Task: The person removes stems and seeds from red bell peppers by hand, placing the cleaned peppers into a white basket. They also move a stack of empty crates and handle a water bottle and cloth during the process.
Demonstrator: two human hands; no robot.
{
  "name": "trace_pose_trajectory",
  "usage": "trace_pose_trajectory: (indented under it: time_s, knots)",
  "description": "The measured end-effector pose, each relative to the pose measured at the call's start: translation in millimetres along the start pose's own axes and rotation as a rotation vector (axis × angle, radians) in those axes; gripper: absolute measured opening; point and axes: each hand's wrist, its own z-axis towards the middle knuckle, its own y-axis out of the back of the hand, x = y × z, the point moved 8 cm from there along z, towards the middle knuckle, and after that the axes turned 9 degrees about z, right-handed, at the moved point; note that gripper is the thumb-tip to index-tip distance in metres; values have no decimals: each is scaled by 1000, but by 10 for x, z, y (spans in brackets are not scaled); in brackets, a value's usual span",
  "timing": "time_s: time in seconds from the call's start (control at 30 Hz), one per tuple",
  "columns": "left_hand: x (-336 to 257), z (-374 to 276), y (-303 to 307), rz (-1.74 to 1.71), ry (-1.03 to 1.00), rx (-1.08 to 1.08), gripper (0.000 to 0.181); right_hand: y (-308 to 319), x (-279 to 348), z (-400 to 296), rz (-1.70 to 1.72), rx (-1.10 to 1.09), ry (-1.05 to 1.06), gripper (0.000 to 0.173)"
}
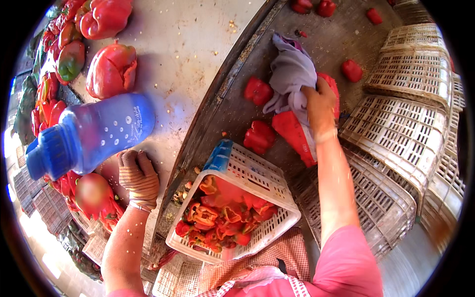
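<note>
My left hand [138, 178], in a stained striped glove, rests with curled fingers on the pale work table [178, 80]. What lies under its fingers is hidden. Just beyond it a translucent blue water bottle [111, 128] lies on its side, cap to the left. My right hand [322, 107] is closed on a crumpled grey cloth [293, 70]. Under the cloth and hand is a red and white bag [297, 137], partly covered. Before me a white plastic crate [256, 169] tilts with its mouth towards me, holding cut red peppers [226, 219].
Whole red bell peppers [111, 70] are heaped along the table's left side. Loose peppers [258, 137] lie on the lower brown surface [319, 41] past the raised metal edge [222, 81]. Stacked slatted crates [397, 126] stand on the right.
</note>
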Motion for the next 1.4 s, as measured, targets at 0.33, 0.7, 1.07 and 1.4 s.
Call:
trace_pose_trajectory:
  time_s: [0.33,0.7,1.07,1.4]
  knots:
    - [-48,86,104,-150,155,10,8,-331,1747,-2519,78,818,870,31]
    - [27,52,-161,103,41,50,17,-588,1773,-3802,857,1468,175,16]
    - [-45,94,51,-27,166,49,13,-609,-315,-2965,-655,964,255,19]
    - [-127,128,97,32,47,-12,10,200,-870,-389,-801,-69,187,46]
